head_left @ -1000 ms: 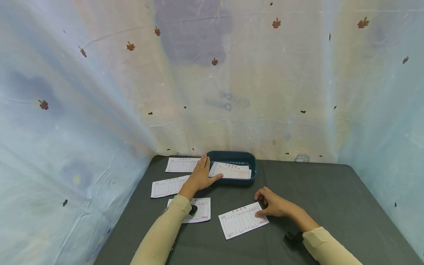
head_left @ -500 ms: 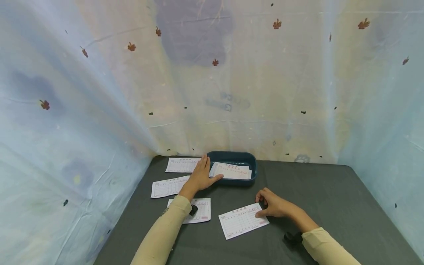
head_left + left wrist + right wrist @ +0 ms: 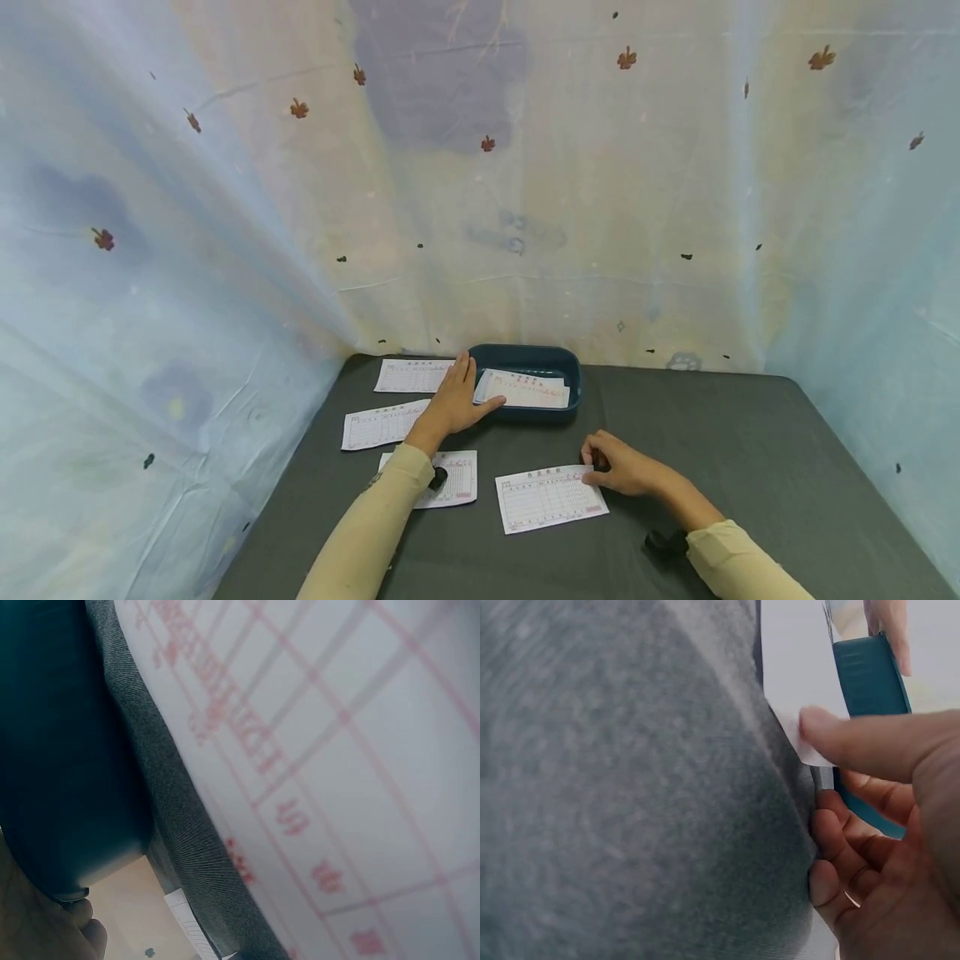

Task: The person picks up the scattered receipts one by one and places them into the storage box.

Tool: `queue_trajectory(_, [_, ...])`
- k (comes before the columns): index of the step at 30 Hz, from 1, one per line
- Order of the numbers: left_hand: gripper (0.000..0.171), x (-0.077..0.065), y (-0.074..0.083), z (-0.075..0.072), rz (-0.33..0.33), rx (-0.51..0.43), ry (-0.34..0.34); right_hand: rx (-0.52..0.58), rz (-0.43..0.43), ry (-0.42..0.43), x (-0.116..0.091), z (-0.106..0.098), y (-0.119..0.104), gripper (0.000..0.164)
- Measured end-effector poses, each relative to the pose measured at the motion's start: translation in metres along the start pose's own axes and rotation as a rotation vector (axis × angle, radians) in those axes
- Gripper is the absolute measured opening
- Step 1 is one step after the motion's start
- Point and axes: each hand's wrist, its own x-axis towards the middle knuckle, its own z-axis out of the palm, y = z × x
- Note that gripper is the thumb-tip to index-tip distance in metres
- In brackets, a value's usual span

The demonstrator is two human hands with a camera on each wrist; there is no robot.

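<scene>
My left hand [image 3: 450,407] lies with straight fingers against the left end of a dark teal plastic bin [image 3: 525,413], its thumb near the front rim. Several printed receipt slips [image 3: 525,390] lie in the bin. At the table's middle, my right hand [image 3: 628,468] pinches the right end of a white receipt slip [image 3: 547,502] ruled with a table. Up close in the right wrist view, its thumb [image 3: 832,735] sits on the slip's corner and the other fingers curl beneath. The left wrist view shows part of the bin [image 3: 67,750] and a blurred red-ruled slip [image 3: 360,750].
Two more slips lie to the left of the bin, a far one [image 3: 408,377] and a nearer one [image 3: 378,427]. Another slip [image 3: 457,479] is partly under the left forearm. A dark grey cloth [image 3: 720,467] covers the table, with a patterned curtain [image 3: 600,208] behind.
The slip under my right hand has turned slightly, its near left corner swinging away from me. The right fingers have drawn closer to the thumb. My left hand stays at the bin.
</scene>
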Motion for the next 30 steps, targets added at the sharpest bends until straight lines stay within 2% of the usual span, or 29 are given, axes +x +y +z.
queue_trajectory(3, [0.113, 0.0, 0.0, -0.001, -0.001, -0.009, -0.005, 0.0, -0.02, 0.012, -0.001, 0.0, 0.001, 0.017])
queue_trajectory(13, [0.112, -0.003, 0.001, 0.0, 0.006, -0.016, 0.004, 0.066, -0.008, 0.08, -0.005, 0.0, 0.005, 0.011])
queue_trajectory(20, [0.112, -0.002, 0.002, -0.001, -0.005, -0.006, 0.0, 0.056, -0.017, 0.198, -0.007, 0.0, 0.011, 0.005])
queue_trajectory(30, [0.113, 0.002, -0.001, 0.001, -0.015, 0.012, -0.01, 0.073, 0.061, 0.345, -0.008, -0.005, 0.018, 0.008])
